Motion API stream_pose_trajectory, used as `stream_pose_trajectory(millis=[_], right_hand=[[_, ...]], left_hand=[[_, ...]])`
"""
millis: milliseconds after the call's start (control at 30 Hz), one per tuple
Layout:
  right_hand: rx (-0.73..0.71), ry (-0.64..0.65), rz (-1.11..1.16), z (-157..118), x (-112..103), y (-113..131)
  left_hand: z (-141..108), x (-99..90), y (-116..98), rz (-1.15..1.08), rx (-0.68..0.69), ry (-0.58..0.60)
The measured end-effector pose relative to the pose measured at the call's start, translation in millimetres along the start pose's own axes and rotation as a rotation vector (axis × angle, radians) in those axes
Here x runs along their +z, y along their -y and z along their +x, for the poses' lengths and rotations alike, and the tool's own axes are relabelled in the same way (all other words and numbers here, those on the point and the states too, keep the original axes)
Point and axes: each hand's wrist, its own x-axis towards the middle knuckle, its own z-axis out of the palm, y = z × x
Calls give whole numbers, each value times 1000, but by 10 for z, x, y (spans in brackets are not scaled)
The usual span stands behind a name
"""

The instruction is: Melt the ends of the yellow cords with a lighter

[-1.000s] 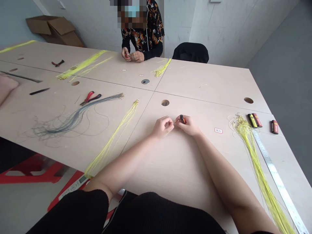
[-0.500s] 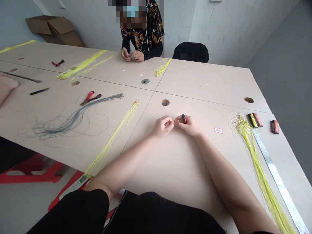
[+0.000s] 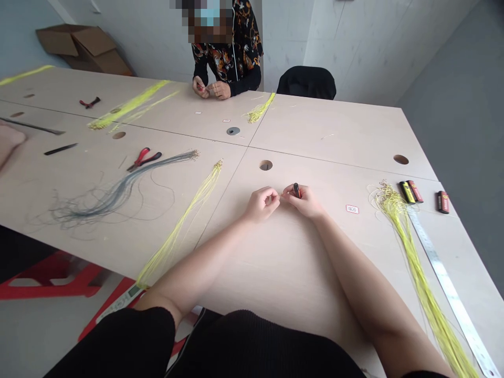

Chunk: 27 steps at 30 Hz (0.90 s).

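My left hand (image 3: 262, 203) and my right hand (image 3: 305, 202) sit close together above the pale wooden table (image 3: 334, 126), fingertips almost meeting. The right hand pinches a small black-and-red object (image 3: 296, 190) upright. The left hand's fingers are curled closed, and anything in them is too small to make out. A long bundle of yellow cords (image 3: 409, 252) lies to my right, and a looser yellow bundle (image 3: 185, 220) lies to my left.
Across the table, a co-worker's hands (image 3: 210, 89) work together. A steel ruler (image 3: 444, 283) lies far right, beyond it small dark packets (image 3: 443, 202). Grey cords (image 3: 118, 186) and red-handled pliers (image 3: 144, 159) lie left. A cable hole (image 3: 265, 165) lies ahead.
The small object in my right hand has turned more upright. The whole scene has shifted slightly up and left in view.
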Motion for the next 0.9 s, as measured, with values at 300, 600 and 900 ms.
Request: stream_pose_trajectory(millis=[300,600,900], right_hand=[[-40,-19,11,11,5,-15],[-51,7,67,18,6,-80],[-64,20,66,13,12,-70]], left_hand=[[-14,-1,15,20,-65,49],[-31,-7,-11,147,107,33],[-37,-15,60,124,162,-49]])
